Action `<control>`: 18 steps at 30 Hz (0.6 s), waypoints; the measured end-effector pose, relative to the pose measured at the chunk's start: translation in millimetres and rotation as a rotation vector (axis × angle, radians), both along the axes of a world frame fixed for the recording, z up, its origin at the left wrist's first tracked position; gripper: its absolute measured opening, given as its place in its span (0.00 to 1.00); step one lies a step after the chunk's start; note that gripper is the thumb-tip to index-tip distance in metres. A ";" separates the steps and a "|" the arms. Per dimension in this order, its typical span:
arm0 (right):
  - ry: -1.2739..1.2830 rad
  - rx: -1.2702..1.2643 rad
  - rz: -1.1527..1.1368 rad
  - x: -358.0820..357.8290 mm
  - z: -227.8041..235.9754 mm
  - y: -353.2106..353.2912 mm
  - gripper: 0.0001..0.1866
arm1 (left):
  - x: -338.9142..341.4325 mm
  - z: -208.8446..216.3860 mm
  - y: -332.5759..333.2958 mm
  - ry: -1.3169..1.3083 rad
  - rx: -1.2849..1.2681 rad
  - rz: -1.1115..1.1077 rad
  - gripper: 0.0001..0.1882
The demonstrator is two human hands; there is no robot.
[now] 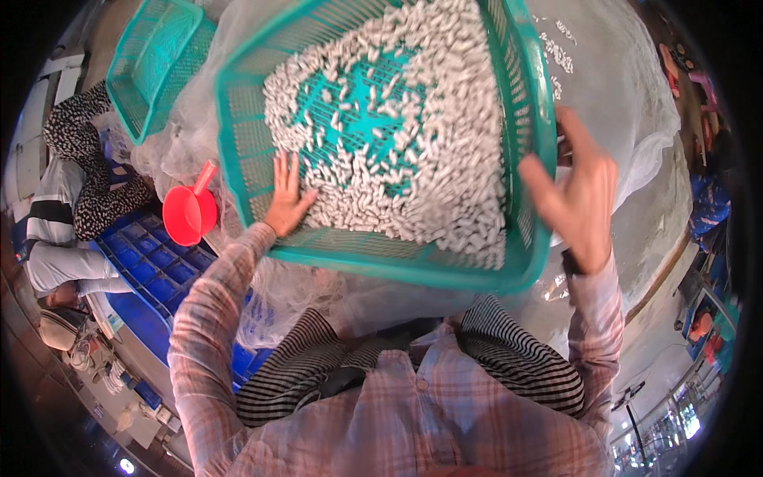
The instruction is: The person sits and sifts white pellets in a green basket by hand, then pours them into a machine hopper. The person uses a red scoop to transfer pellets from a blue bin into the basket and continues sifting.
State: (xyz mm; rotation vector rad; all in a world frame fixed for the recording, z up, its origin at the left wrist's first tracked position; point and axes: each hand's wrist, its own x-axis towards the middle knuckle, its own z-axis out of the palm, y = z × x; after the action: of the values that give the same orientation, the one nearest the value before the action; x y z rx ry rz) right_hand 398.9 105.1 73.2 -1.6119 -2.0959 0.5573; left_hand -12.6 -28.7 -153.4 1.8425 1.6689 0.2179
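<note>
Left hand (286, 195): fingers spread flat, palm down, inside the teal basket (524, 119) at its near-left corner. Fingertips point away from the body and rest on the basket floor, touching the edge of the heap of white cocoons (453, 167). Nothing pinched or gripped.

Right hand (579, 195): outside the basket, against its right wall near the near-right corner. Fingers wide and raised, thumb splayed toward the wall. Appears to steady the rim rather than clasp it; contact on the far side is hidden, cannot tell.

Basket: rectangular, slatted plastic, tilted, long axis running away from the person. Cocoons lie thickest along the right wall and near edge; bare teal floor shows in the middle. From the left fingers the heap lies just to the right and ahead, so the left hand is the nearer to it.

Around: white mesh netting (628, 103) under and beyond the basket. A second teal basket (159, 63) at far left. A red scoop (189, 213) beside the netting, above blue crates (155, 266). Another person's patterned sleeve (95, 171) at left.
</note>
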 end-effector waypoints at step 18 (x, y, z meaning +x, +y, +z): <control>0.282 -0.101 -0.171 16.8 -41.4 -3.1 0.32 | 230.0 33.0 181.4 0.381 0.490 -0.184 0.33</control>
State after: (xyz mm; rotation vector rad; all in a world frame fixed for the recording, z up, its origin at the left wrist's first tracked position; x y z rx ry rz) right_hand 415.7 102.0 31.8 -1.6399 -1.7324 0.7923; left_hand 217.4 152.7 -120.4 2.5201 1.7904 0.2206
